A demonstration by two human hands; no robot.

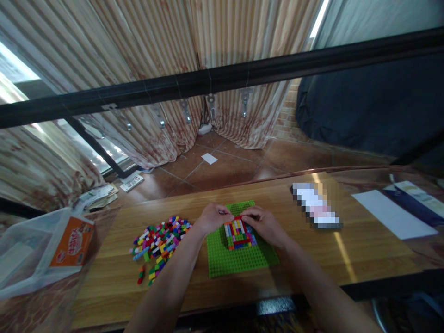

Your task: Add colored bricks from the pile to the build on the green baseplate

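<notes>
A green studded baseplate lies on the wooden table, with a block of colourful toy bricks built up on it. At the far edge of that block runs a red brick. My left hand pinches at its left end, thumb and finger closed together. From the other side my right hand has its fingertips closed at the right end of the same red brick. The fingertips hide part of the brick. Left of the baseplate spreads a heap of loose toy bricks in many colours.
On the wooden table, a pixelated flat object lies to the right. White paper is beyond the table's right end. At the left stands a clear plastic bin with an orange label. A dark bar crosses in front of the curtains.
</notes>
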